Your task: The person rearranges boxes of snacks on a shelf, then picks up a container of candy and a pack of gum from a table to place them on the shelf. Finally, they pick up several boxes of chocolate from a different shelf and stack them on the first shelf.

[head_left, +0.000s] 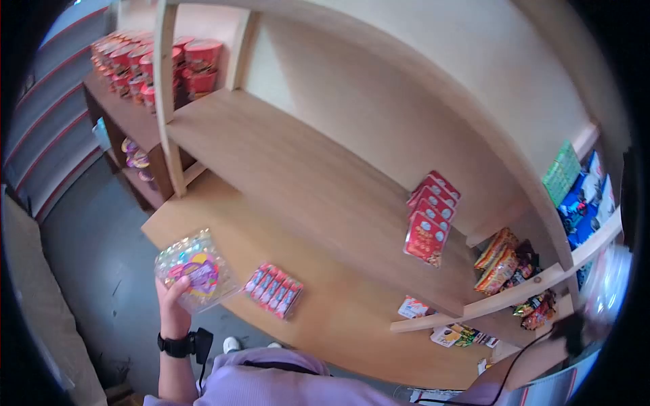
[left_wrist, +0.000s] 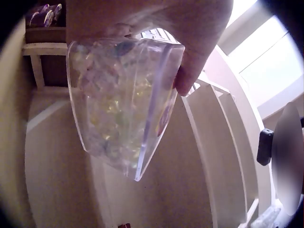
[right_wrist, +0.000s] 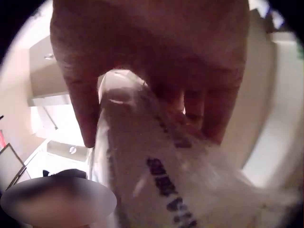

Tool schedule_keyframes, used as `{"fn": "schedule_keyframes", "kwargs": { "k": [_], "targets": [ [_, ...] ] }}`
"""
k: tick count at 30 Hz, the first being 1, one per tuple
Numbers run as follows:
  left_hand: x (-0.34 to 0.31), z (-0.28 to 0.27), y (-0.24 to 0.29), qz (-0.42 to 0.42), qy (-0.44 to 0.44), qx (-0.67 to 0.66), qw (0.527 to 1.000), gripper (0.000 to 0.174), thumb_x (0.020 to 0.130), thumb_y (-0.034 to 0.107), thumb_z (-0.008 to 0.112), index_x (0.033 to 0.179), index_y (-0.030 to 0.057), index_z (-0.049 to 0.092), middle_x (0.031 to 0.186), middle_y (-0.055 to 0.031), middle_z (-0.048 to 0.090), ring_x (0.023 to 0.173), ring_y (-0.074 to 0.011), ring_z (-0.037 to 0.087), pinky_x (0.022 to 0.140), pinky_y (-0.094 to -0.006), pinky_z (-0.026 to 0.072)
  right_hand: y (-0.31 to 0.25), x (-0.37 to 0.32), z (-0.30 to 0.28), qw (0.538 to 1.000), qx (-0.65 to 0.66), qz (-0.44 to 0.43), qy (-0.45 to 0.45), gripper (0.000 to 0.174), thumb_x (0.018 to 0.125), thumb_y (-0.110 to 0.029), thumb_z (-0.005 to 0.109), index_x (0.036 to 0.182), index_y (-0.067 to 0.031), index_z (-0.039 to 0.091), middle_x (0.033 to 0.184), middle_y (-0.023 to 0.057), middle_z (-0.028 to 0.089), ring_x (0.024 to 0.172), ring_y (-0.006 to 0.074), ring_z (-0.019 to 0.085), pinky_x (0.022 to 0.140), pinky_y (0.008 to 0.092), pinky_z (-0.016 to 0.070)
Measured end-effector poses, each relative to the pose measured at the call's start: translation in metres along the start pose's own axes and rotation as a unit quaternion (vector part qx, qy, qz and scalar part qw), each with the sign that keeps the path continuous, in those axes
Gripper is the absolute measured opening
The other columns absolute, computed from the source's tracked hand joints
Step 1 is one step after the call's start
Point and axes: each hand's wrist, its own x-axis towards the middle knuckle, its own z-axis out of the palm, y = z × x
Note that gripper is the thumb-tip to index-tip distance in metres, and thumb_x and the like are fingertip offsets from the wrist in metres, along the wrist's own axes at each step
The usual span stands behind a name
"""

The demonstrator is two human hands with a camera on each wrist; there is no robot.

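My left hand (head_left: 174,312) grips a clear plastic pack of wrapped sweets (head_left: 227,281) with a purple and yellow label, thumb over its front. In the left wrist view the sweets pack (left_wrist: 111,109) hangs below the hand (left_wrist: 204,33), pale wrapped pieces showing through. At the far right of the head view, my right hand (head_left: 596,330) is blurred near a clear plastic bag (head_left: 606,284). The right wrist view shows the right hand (right_wrist: 152,52) holding that crinkled bag (right_wrist: 142,156), with dark lettering on it, between thumb and fingers.
A pink-red multipack (head_left: 273,289) lies on the lower wooden shelf (head_left: 338,318). Red packets (head_left: 430,220) fan out on the upper shelf (head_left: 291,162). Orange snack bags (head_left: 497,264) and blue packs (head_left: 582,210) stand at right. Red cups (head_left: 202,64) are stacked at back left.
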Motion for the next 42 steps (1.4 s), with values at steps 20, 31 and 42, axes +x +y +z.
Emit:
{"fn": "schedule_keyframes", "kwargs": {
  "k": [20,31,42],
  "targets": [
    [-0.027,-0.053,0.030,0.004,0.035,0.078,0.996,0.056,0.078,0.024,0.063,0.125,0.0025,0.040,0.113,-0.0109,0.055,0.101,-0.0210,0.058,0.089,-0.0353,0.0473,-0.137,-0.240,0.529,0.461,0.630,0.578,-0.237,0.044,0.084,-0.034,0.067,0.117,-0.0086,0.055,0.112,0.0034,0.061,0.104,0.0136,0.058,0.086,0.0302,0.0466],
    [-0.016,-0.060,0.012,-0.031,0.009,0.058,0.998,0.047,0.083,0.024,0.058,0.122,0.0016,0.046,0.112,-0.0091,0.058,0.102,-0.0203,0.057,0.090,-0.0355,0.0448,-0.116,-0.155,0.325,0.704,0.573,0.323,-0.268,0.036,0.090,-0.020,0.059,0.120,-0.0041,0.048,0.078,0.0097,0.061,0.065,0.0177,0.062,0.062,0.0312,0.0544],
    [-0.012,0.015,-0.004,-0.146,-0.144,0.019,0.979,0.049,0.080,0.017,0.062,0.124,0.0006,0.045,0.120,-0.0158,0.053,0.110,-0.0285,0.052,0.092,-0.0418,0.0454,-0.087,0.069,-0.064,0.981,0.170,0.013,0.094,0.030,0.093,-0.024,0.052,0.110,-0.0002,0.055,0.085,0.0081,0.060,0.076,0.0163,0.060,0.070,0.0278,0.0504]
  ]
}}
